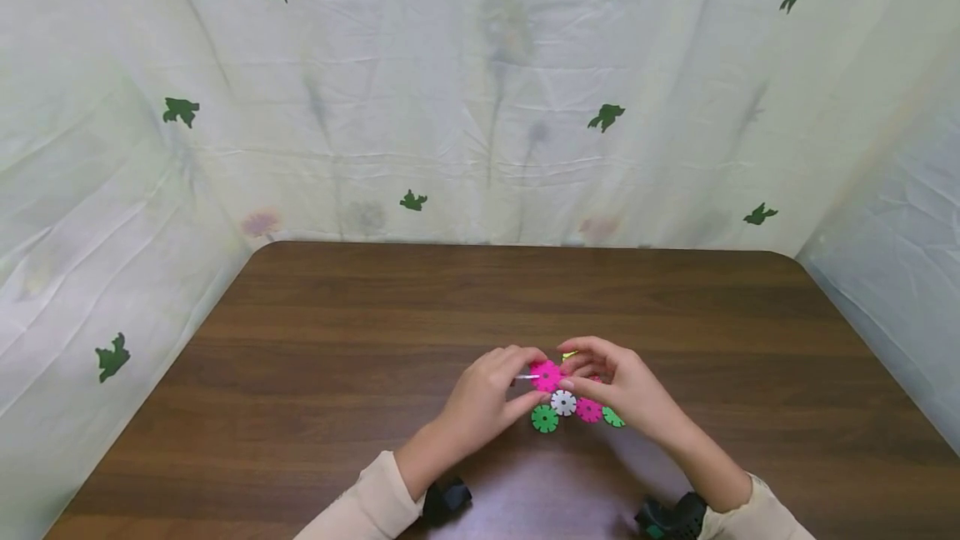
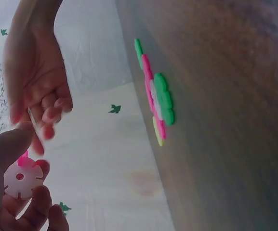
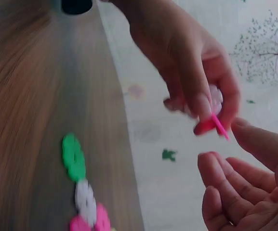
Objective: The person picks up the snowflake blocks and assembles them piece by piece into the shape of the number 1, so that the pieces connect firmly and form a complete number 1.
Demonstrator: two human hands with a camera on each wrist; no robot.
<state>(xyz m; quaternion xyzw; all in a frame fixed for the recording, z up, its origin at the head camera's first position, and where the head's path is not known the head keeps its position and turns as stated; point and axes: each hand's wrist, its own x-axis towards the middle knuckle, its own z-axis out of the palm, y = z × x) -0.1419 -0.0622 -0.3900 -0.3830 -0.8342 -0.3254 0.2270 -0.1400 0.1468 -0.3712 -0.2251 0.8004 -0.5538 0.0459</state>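
Observation:
My left hand (image 1: 491,394) pinches a white notched disc (image 2: 23,180) joined to a pink notched disc (image 1: 545,376). In the right wrist view that pink disc appears edge-on, jutting from the left fingertips. My right hand (image 1: 626,386) is beside the pink disc, its thumb and fingers spread apart with nothing visible between them. Below the hands, a group of flat notched discs lies on the table: a green disc (image 1: 544,418), a white disc (image 1: 563,402), a pink disc (image 1: 588,409), another green disc (image 1: 612,417) and a yellow disc (image 1: 568,355). The right hand partly covers this group.
The brown wooden table (image 1: 375,307) extends around the hands. A pale curtain (image 1: 465,90) with green leaf shapes hangs behind it and along both sides. Black devices sit at the left wrist (image 1: 446,500) and right wrist (image 1: 672,515).

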